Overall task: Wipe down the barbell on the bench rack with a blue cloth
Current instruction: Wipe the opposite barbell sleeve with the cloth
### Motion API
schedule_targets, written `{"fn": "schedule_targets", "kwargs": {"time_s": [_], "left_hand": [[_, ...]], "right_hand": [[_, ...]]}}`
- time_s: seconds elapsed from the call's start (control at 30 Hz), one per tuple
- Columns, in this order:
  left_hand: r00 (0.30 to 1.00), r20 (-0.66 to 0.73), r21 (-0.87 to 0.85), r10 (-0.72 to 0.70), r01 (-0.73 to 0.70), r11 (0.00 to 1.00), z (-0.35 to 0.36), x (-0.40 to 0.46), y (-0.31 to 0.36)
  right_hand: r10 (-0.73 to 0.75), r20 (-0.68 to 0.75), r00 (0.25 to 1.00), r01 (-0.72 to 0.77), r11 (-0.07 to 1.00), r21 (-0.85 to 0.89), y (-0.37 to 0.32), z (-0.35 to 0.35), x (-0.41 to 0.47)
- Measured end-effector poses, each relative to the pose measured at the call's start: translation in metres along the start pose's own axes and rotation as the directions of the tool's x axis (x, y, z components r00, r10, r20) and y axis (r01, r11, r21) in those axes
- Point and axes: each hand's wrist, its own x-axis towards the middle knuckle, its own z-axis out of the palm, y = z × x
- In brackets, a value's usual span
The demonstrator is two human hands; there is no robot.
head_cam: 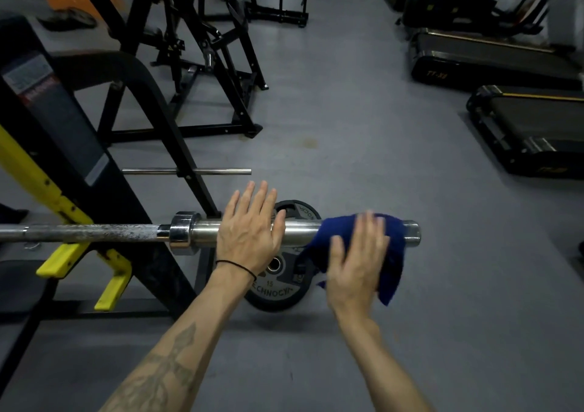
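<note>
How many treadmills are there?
2 treadmills, both at the right: one farther back, one nearer, cut off by the frame edge. More may be out of view.

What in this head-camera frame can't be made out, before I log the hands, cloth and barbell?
- Barbell: its far end is cut off by the left edge of the head view.
- Right hand: motion-blurred, so finger contact with the blue cloth is unclear.
- Sleeve under the cloth: hidden by the cloth.
- Left hand: palm hidden, so contact with the sleeve is uncertain.
- Weight plate: partly hidden by bar and wrist.
</note>
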Motion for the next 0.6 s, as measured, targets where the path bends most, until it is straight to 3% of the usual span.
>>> {"fn": "schedule_targets", "kwargs": {"time_s": [0.07, 0.13, 0.17, 0.23, 0.3, 0.33, 0.4, 0.47, 0.5, 0.53, 0.6], "left_hand": [[1.000, 0.009, 0.007, 0.009, -0.009, 1.000, 0.000, -0.001, -0.001], [1.000, 0.022, 0.008, 0.012, -0.012, 1.000, -0.001, -0.001, -0.001], [1.000, 0.025, 0.006, 0.010, -0.010, 1.000, -0.001, -0.001, 0.000], [1.000, 0.018, 0.008, 0.005, -0.005, 1.000, -0.002, 0.000, 0.001], [1.000, 0.002, 0.016, 0.000, 0.000, 1.000, -0.002, 0.000, 0.001], [1.000, 0.000, 0.015, 0.001, -0.001, 1.000, -0.001, -0.001, 0.001], [1.000, 0.002, 0.009, 0.007, -0.007, 1.000, 0.000, -0.002, 0.001], [1.000, 0.011, 0.006, 0.013, -0.013, 1.000, 0.000, -0.002, 0.001], [1.000, 0.014, 0.004, 0.014, -0.014, 1.000, -0.001, -0.002, 0.001], [1.000, 0.013, 0.001, 0.015, -0.015, 1.000, -0.001, -0.002, 0.003], [1.000, 0.007, 0.000, 0.010, -0.010, 1.000, -0.001, -0.001, 0.002]], "right_hand": [[-0.245, 0.161, 0.956, 0.247, 0.969, 0.012, -0.008, 0.000, -0.007], [-0.433, 0.229, 0.872, 0.456, 0.888, -0.058, 0.022, -0.016, 0.008], [-0.430, 0.223, 0.875, 0.459, 0.883, -0.098, 0.040, -0.024, 0.018], [-0.222, 0.122, 0.967, 0.235, 0.966, -0.104, 0.065, -0.036, 0.028], [0.011, 0.002, 1.000, -0.011, 0.998, -0.065, 0.048, -0.027, 0.020], [0.025, -0.002, 1.000, -0.025, 0.998, -0.050, 0.030, -0.019, 0.012], [-0.193, 0.124, 0.973, 0.200, 0.978, -0.050, 0.007, -0.009, -0.005], [-0.438, 0.248, 0.864, 0.466, 0.883, -0.063, 0.018, -0.015, -0.002], [-0.477, 0.252, 0.842, 0.510, 0.856, -0.082, 0.031, -0.021, 0.007], [-0.455, 0.231, 0.860, 0.488, 0.866, -0.111, 0.044, -0.026, 0.015], [-0.270, 0.116, 0.956, 0.284, 0.951, -0.124, 0.059, -0.030, 0.023]]}}
